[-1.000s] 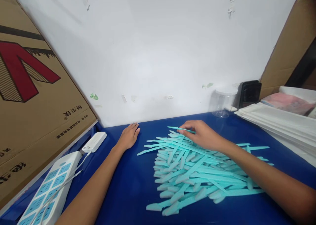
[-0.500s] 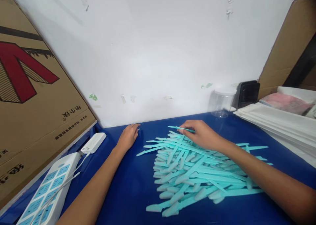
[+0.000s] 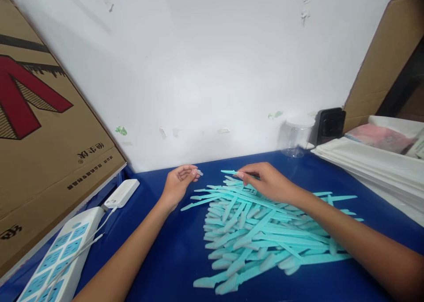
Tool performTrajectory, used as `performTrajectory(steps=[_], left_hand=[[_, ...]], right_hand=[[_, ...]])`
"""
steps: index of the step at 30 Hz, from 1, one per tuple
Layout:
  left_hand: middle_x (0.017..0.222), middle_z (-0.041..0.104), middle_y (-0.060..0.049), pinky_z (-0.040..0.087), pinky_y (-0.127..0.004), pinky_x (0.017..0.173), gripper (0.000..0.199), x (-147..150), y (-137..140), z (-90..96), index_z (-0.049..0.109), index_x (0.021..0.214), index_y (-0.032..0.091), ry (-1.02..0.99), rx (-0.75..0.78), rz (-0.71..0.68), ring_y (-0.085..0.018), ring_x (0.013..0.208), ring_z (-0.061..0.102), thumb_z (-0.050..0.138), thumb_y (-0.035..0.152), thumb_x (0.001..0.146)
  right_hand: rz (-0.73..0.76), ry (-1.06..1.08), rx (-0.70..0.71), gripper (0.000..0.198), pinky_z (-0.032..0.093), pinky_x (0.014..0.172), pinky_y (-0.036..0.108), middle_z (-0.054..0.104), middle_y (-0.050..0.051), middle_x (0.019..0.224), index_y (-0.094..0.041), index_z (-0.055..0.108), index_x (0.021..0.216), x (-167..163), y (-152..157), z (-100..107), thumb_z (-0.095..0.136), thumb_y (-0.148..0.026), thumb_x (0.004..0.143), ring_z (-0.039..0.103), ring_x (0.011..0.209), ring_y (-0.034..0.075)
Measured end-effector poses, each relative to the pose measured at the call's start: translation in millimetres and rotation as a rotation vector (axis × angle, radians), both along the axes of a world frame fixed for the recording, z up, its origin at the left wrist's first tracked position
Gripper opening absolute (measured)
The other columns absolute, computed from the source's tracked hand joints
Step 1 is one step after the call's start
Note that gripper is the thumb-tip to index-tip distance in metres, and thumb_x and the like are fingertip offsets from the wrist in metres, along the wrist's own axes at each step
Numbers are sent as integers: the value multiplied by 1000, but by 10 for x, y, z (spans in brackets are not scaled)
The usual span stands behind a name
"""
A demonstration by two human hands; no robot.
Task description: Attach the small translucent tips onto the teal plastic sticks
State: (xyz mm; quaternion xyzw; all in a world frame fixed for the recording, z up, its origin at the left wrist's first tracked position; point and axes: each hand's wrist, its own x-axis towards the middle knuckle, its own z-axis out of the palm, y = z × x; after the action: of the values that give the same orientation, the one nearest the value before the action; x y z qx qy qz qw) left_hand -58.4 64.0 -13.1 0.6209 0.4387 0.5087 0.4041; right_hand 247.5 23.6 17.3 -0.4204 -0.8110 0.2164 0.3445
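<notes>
My left hand (image 3: pixel 179 185) is closed in a pinch on a small translucent blade cap (image 3: pixel 199 172), whose tip juts out to the right. Opposite it, my right hand (image 3: pixel 260 177) grips a turquoise eyebrow razor (image 3: pixel 228 172) between thumb and fingers, its narrow end pointing left toward the cap. Cap and razor are apart. Beneath and in front of my right hand lies a loose pile of turquoise eyebrow razors (image 3: pixel 255 235), many with pale translucent caps at their left ends. My right forearm hides part of the pile.
On the left, a white power strip (image 3: pixel 91 220) with blue sockets, a white adapter (image 3: pixel 122 193) and cables lie beside a cardboard box (image 3: pixel 49 160). At the back right stand a clear jar (image 3: pixel 294 138) and a black container (image 3: pixel 329 125), near stacked white sheets (image 3: pixel 367 165). A white wall (image 3: pixel 198 72) borders the blue table (image 3: pixel 165 266).
My left hand has lifted and turned, bringing the small cap into view between its fingertips. My right hand has shifted slightly left, and the razor's held end now shows nearer its tip.
</notes>
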Motion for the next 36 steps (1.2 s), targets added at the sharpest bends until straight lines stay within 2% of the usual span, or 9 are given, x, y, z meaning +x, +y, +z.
performTrajectory(steps=[4, 10, 16, 27, 31, 36], left_hand=[[102, 79, -15, 59, -34, 83, 40, 102, -156, 82, 74, 105, 12, -9, -63, -47, -23, 91, 74, 81, 45, 82], [99, 81, -13, 60, -35, 86, 39, 179, -259, 106, 78, 104, 14, 11, -113, -85, -25, 91, 76, 82, 44, 81], [92, 81, -11, 60, -33, 84, 38, 204, -300, 102, 79, 104, 14, 50, -106, -89, -25, 88, 77, 83, 43, 80], [91, 81, -10, 62, -35, 81, 38, 275, -378, 144, 81, 104, 15, 90, -98, -160, -27, 88, 78, 83, 44, 79], [90, 81, -10, 62, -36, 80, 35, 311, -435, 138, 82, 102, 17, 98, -96, -184, -28, 88, 78, 83, 43, 79], [90, 81, -10, 63, -40, 82, 33, 350, -484, 125, 83, 97, 17, 51, -100, -191, -30, 87, 78, 85, 42, 76]], right_hand=[[11, -4, -57, 44, 44, 65, 31, 72, 4, 78, -19, 70, 75, -36, -48, 46, 46, -44, 103, 61, 69, 19], [43, 8, -61, 31, 50, 71, 33, 76, 9, 103, -23, 80, 104, -34, -63, 46, 55, -42, 99, 68, 85, 23], [80, -25, -39, 32, 49, 70, 32, 75, 7, 101, -28, 78, 120, -28, -70, 51, 58, -39, 98, 66, 80, 20], [116, -48, -90, 33, 49, 67, 31, 74, 7, 98, -28, 77, 123, -65, -143, 87, 58, -38, 99, 65, 79, 19], [108, -3, -143, 31, 52, 71, 32, 76, 8, 106, -28, 78, 119, -107, -185, 101, 62, -41, 96, 68, 88, 23], [158, 61, -156, 27, 53, 78, 33, 77, 5, 105, -28, 79, 110, -148, -218, 88, 61, -43, 97, 70, 92, 23]])
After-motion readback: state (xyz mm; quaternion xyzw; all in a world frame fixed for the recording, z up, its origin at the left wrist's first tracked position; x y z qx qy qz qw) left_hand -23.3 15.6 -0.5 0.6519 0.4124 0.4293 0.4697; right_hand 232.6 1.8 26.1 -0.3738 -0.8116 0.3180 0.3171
